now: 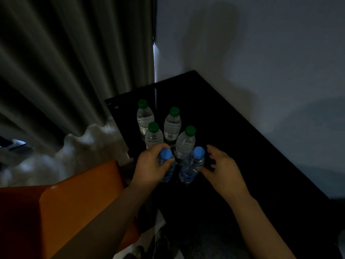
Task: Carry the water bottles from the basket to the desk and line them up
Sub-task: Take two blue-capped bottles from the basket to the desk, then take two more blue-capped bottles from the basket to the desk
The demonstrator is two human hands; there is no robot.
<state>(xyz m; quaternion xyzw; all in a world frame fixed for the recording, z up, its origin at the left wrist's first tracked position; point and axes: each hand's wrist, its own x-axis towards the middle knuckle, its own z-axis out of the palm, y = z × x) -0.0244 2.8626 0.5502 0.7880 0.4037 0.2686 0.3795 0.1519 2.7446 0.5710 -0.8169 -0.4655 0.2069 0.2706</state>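
Several clear water bottles stand on the black desk [233,128] near its left end. Those with green caps [172,124] form two short rows. In front of them are two blue-capped bottles. My left hand [149,165] grips the left blue-capped bottle [167,171] just under its cap. The right blue-capped bottle [191,169] stands beside it. My right hand [224,169] is right next to that bottle with fingers spread and relaxed; whether the thumb touches it is unclear. The basket is not in view.
A grey curtain [65,71] hangs at the left, down to a pale floor. An orange seat [74,212] stands left of the desk, under my left forearm. A pale wall [261,53] borders the desk's far side. The room is dim.
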